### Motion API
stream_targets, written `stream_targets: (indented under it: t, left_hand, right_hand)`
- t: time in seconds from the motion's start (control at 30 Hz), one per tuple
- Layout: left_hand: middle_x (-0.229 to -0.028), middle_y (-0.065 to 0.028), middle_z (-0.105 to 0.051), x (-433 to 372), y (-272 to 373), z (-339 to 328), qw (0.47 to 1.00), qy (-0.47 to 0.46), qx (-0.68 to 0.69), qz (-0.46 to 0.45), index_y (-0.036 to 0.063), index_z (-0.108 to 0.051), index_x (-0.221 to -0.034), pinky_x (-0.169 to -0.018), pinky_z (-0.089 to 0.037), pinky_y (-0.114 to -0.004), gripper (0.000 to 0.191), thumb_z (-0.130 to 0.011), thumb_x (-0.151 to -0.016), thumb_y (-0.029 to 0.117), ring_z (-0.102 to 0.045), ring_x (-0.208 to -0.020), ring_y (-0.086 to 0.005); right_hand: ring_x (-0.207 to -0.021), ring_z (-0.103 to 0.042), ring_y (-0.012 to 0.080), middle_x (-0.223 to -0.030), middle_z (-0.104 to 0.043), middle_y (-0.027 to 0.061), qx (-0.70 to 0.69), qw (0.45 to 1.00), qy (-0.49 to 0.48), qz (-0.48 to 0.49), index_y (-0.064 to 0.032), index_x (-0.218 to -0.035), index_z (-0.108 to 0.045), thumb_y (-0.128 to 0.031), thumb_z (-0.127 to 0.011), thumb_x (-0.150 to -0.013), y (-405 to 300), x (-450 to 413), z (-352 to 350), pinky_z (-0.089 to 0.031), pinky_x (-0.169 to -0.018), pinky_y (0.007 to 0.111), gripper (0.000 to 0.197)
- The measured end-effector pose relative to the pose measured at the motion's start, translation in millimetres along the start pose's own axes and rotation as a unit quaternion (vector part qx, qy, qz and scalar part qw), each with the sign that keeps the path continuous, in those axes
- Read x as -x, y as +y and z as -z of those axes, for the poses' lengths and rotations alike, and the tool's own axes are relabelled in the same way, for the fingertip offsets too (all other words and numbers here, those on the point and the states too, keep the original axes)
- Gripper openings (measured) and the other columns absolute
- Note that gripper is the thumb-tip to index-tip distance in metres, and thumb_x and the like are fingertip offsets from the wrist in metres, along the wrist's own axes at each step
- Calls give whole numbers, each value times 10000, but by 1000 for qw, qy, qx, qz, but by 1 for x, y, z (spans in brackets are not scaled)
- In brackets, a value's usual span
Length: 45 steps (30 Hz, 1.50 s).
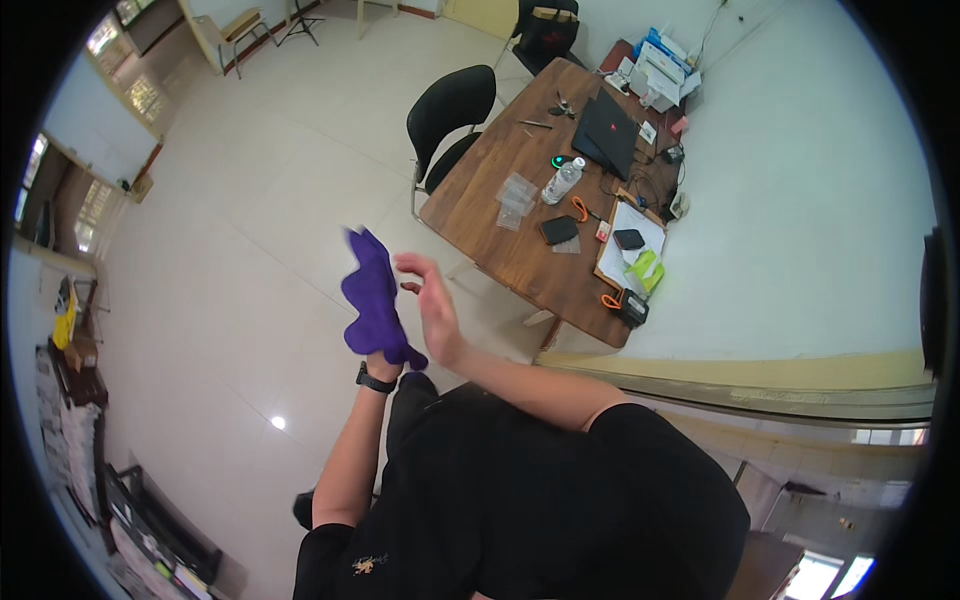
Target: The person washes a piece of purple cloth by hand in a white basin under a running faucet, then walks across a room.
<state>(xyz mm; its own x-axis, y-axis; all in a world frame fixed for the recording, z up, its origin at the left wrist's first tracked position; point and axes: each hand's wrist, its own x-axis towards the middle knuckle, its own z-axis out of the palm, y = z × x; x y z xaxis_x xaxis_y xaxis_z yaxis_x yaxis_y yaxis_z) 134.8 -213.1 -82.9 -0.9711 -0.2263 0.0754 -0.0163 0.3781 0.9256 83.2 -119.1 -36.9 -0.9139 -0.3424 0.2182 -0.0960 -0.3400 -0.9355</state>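
Note:
A purple cloth (pixel 373 300) covers my left hand (pixel 385 366), of which only the base by the wrist shows; its fingers are hidden, so I cannot tell whether they grip the cloth or lie inside it. A black watch is on that wrist. Just to the right, my right hand (pixel 435 307) is bare and raised, slightly blurred, with bent fingers apart and nothing held. Its fingertips are near the cloth's right edge, with a small gap between. A loose end of the cloth hangs beside the left wrist.
A wooden table (pixel 480 217) at the upper right bears a water bottle (pixel 563 181), a dark laptop (pixel 609 133), a clipboard (pixel 626 240), clear plastic bags (pixel 516 199) and a black case (pixel 559 230). A black chair (pixel 454 112) stands at its left side. Tiled floor lies below the hands.

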Motion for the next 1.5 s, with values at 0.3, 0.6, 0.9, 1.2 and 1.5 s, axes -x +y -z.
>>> stream_targets:
  t: [0.3, 0.6, 0.9, 1.2, 1.5]
  left_hand:
    - [-940, -100, -528, -92, 0, 33, 974, 8, -46, -224, -1, -439, -1101, -801, -405, -289, 345, -478, -827, 204, -516, -864, -180]
    - [-967, -61, -561, -190, -57, 72, 790, -82, 588, 150, 19, -535, -990, -813, -414, -280, 290, -337, -915, 216, -518, -897, -148]
    - [-1196, -92, -443, -271, -128, 92, 815, -160, 538, 144, 55, -383, -1205, -920, -368, -316, 398, -316, -909, 313, -445, -1073, -212]
    - [-1230, -98, -420, -427, -137, 54, 594, -440, 667, 89, 66, -367, -1227, -925, -364, -344, 441, -325, -898, 357, -427, -1093, -225]
    - [-1137, -84, -493, -530, -91, 15, 830, -511, 131, -179, 39, -408, -1173, -851, -393, -304, 371, -408, -864, 245, -480, -996, -202]
  right_hand:
    - [-789, -521, 109, -906, -519, 24, -229, 911, -31, -342, -95, -1042, -472, -399, -515, -803, 60, -70, -34, -409, -694, 249, 390]
    - [-654, -539, 174, -671, -555, 60, 163, 975, 125, -80, -43, -723, -557, -310, -565, -776, 109, -157, -68, -436, -629, 310, 273]
    - [-921, -534, 160, -999, -564, 93, -109, 978, 123, -131, 25, -1050, -495, -218, -597, -797, 100, -241, -46, -422, -809, 285, 366]
    - [-1080, -427, 134, -1177, -459, 88, -127, 964, 194, -133, -14, -1251, -328, -128, -453, -881, 120, -292, -23, -340, -917, 274, 407]
    - [-691, -581, 100, -814, -613, 60, 208, 832, 510, -68, -13, -969, -574, -120, -526, -828, 139, -237, 99, -463, -637, 227, 184]
